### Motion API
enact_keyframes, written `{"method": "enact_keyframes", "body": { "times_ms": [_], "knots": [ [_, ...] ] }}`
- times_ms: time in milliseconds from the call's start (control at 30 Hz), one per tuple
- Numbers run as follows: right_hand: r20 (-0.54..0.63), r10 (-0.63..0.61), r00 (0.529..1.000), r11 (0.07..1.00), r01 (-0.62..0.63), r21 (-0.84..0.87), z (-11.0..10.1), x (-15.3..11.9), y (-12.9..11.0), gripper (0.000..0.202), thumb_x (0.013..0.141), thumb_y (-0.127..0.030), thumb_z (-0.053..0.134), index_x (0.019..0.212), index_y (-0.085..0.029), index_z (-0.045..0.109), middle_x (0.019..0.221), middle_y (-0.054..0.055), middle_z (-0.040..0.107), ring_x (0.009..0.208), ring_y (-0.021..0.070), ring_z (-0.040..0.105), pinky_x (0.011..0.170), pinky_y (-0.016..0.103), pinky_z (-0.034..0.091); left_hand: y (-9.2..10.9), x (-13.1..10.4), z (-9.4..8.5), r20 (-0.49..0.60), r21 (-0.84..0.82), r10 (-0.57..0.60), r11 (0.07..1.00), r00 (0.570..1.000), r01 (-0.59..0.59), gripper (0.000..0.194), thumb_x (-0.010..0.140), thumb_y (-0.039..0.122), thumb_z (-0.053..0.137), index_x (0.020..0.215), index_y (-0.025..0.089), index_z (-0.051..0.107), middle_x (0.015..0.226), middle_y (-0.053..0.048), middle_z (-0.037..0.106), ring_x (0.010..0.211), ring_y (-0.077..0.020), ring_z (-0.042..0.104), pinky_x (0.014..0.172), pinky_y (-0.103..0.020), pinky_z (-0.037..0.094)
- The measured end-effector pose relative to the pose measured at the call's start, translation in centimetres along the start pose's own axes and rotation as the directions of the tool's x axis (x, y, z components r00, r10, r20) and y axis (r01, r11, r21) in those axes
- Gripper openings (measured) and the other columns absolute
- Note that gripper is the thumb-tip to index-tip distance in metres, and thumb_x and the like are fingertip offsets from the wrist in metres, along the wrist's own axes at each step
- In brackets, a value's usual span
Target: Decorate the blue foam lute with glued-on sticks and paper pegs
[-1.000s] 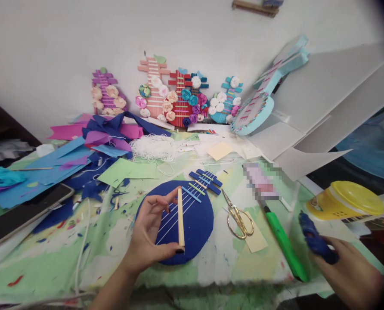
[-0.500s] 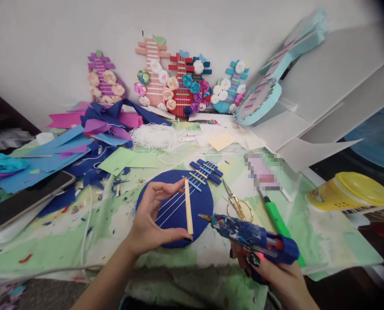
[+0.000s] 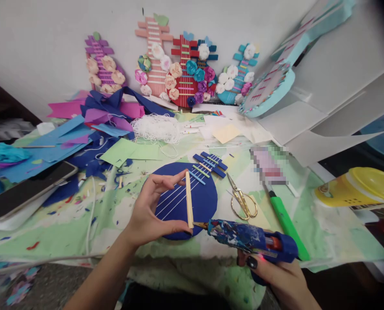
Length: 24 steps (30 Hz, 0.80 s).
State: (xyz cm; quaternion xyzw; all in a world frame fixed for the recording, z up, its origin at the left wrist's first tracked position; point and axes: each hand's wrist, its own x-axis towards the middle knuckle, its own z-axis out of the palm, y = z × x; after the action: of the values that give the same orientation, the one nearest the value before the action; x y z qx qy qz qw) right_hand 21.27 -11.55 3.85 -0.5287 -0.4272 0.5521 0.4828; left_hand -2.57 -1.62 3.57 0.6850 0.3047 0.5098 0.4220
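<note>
Between thumb and fingertip, my left hand (image 3: 153, 206) holds a pale wooden stick (image 3: 189, 200) by its two ends. My right hand (image 3: 272, 271) is wrapped round the handle of a blue, paint-smeared glue gun (image 3: 243, 234). The gun's metal nozzle points left, at or touching the stick's lower end. Beneath the stick lies a dark blue guitar-shaped craft piece (image 3: 208, 206), with white strings and short coloured strips along its neck. My left hand covers part of its round body.
Gold-handled scissors (image 3: 243, 204) and a green-handled cutter (image 3: 287, 224) lie to the right, near a yellow tub (image 3: 356, 185). A phone (image 3: 30, 187) and blue paper scraps (image 3: 53, 146) are on the left. White string (image 3: 156, 128) and several decorated guitars (image 3: 185, 73) stand behind.
My right hand has brought the glue gun left, so its nozzle is now at the stick's lower end. My left hand still holds the stick. The camera view has tilted slightly down.
</note>
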Motion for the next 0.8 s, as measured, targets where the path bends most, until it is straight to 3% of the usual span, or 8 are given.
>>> {"method": "enact_keyframes", "body": {
  "times_ms": [167, 300, 467, 667, 800],
  "knots": [
    [-0.031, 0.057, 0.998, 0.997, -0.055, 0.059, 0.1, -0.2, -0.2, 0.035, 0.063, -0.036, 0.073, 0.097, -0.029, 0.065, 0.067, 0.001, 0.063, 0.06, 0.0166, 0.058, 0.063, 0.031, 0.052, 0.0, -0.1, 0.0, 0.003, -0.003, -0.014, 1.0, 1.0, 0.014, 0.066, 0.047, 0.018, 0.084, 0.097, 0.021, 0.041, 0.125, -0.016, 0.052, 0.118, -0.0333, 0.047, 0.096, -0.048, 0.043],
    [-0.047, 0.041, 0.998, 0.999, -0.041, 0.006, -0.1, -0.1, 0.0, 0.034, 0.064, -0.032, 0.073, 0.098, -0.029, 0.066, 0.064, 0.001, 0.062, 0.058, 0.0162, 0.057, 0.059, 0.029, 0.052, 0.2, -0.2, 0.1, 0.03, -0.009, -0.034, 0.999, 0.999, 0.034, 0.064, 0.048, 0.018, 0.083, 0.097, 0.021, 0.042, 0.125, -0.015, 0.052, 0.12, -0.0345, 0.045, 0.096, -0.049, 0.043],
    [-0.076, 0.03, 0.997, 0.999, -0.031, -0.011, 0.3, 0.3, -0.4, 0.027, 0.062, -0.038, 0.074, 0.084, -0.024, 0.068, 0.063, 0.002, 0.061, 0.059, 0.0176, 0.058, 0.059, 0.03, 0.053, 0.4, -0.5, 0.1, 0.058, -0.032, -0.027, 0.999, 0.998, 0.029, 0.066, 0.048, 0.017, 0.083, 0.099, 0.021, 0.042, 0.125, -0.015, 0.05, 0.121, -0.0353, 0.043, 0.097, -0.049, 0.042],
    [0.007, -0.063, 0.998, 0.998, 0.063, -0.015, 0.7, 1.3, -1.4, 0.019, 0.066, -0.038, 0.072, 0.063, -0.02, 0.064, 0.055, 0.001, 0.058, 0.051, 0.0131, 0.052, 0.054, 0.025, 0.052, 0.5, -0.7, 0.2, 0.089, -0.083, -0.018, 0.996, 0.996, 0.025, 0.07, 0.044, 0.016, 0.085, 0.099, 0.021, 0.042, 0.127, -0.015, 0.049, 0.125, -0.0355, 0.039, 0.101, -0.047, 0.036],
    [0.049, -0.128, 0.991, 0.99, 0.131, -0.046, 0.3, 1.8, -1.2, 0.017, 0.068, -0.037, 0.069, 0.066, -0.02, 0.066, 0.056, 0.002, 0.059, 0.051, 0.0141, 0.053, 0.048, 0.024, 0.049, 0.7, -0.8, 0.2, 0.114, -0.075, -0.019, 0.997, 0.993, 0.028, 0.07, 0.044, 0.016, 0.085, 0.098, 0.021, 0.041, 0.129, -0.016, 0.048, 0.126, -0.0352, 0.036, 0.102, -0.048, 0.033]
  ]
}}
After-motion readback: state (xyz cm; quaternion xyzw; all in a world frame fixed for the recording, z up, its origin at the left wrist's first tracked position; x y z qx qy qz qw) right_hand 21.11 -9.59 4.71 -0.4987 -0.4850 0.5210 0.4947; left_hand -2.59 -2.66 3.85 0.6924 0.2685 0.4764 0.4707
